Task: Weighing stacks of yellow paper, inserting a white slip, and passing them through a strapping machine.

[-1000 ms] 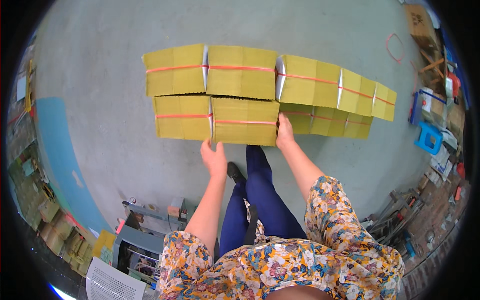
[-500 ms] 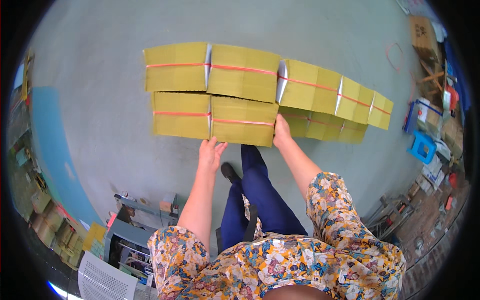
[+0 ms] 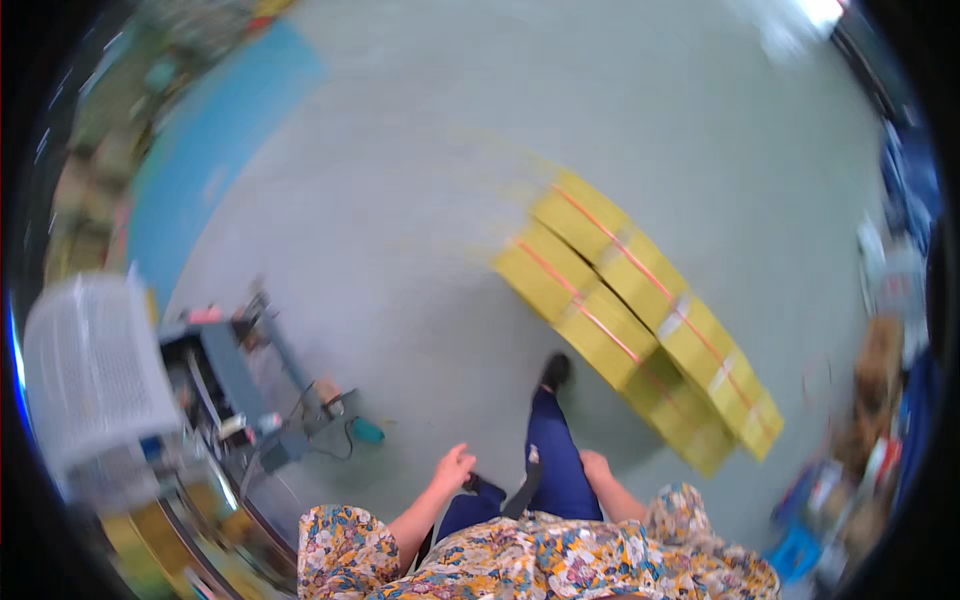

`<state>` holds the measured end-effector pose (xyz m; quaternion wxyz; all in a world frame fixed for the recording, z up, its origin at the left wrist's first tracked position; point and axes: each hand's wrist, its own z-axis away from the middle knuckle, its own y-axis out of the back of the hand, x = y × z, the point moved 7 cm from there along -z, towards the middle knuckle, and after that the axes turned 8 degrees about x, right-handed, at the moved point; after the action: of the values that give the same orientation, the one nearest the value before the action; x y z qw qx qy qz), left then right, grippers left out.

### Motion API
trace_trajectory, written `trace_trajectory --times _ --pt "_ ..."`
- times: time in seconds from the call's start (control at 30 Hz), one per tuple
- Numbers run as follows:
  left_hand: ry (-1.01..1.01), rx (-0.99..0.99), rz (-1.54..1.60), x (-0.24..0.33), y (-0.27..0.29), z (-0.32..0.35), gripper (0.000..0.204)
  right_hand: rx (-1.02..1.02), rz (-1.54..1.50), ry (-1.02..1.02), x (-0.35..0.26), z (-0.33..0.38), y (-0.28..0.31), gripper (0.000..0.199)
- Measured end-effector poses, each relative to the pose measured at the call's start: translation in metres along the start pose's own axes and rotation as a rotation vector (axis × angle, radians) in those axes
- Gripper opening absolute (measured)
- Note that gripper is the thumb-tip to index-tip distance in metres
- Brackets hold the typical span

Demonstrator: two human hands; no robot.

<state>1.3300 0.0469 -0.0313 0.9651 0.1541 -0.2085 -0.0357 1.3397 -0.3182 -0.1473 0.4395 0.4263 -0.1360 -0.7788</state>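
Yellow bundles (image 3: 600,327) with pleated-looking edges, bound with red bands, stand in two rows on the floor, slanting from upper left to lower right. White gaps show between some of them. My left hand (image 3: 455,467) is low in front of me, away from the bundles, its fingers loosely apart with nothing in them. Beside my thigh, my right hand (image 3: 597,467) hangs apart from the bundles; its fingers are blurred and partly hidden, and I see nothing held there.
A grey machine (image 3: 215,370) with open insides stands at the left, by a perforated pale chair back (image 3: 95,350). A teal object (image 3: 367,430) lies near it. Blue paint (image 3: 215,150) marks the floor. Blurred clutter with a blue stool (image 3: 795,550) lines the right edge.
Both hands have come away from the yellow bundles and dropped toward my body. My view has turned left, so the bundles now appear farther right and slanted.
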Motion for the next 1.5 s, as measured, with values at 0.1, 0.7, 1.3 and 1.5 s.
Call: trace_trajectory --times 0.1,0.7,1.3,1.5 --pt "0.017 0.101 0.29 -0.045 0.025 0.048 0.049 -0.004 -0.18 -0.169 -0.024 -0.018 0.027 0.038" --pt "0.042 1.085 0.936 -0.396 0.173 0.303 0.048 -0.993 0.303 0.201 -0.424 0.089 -0.356 0.036" --pt "0.299 1.535 1.649 -0.742 0.368 0.456 0.04 -1.466 0.661 0.642 -0.755 0.481 -0.813 0.037" --pt "0.096 1.822 1.376 -0.902 0.538 0.575 0.029 -1.685 0.579 0.702 -0.801 0.689 -0.915 0.034"
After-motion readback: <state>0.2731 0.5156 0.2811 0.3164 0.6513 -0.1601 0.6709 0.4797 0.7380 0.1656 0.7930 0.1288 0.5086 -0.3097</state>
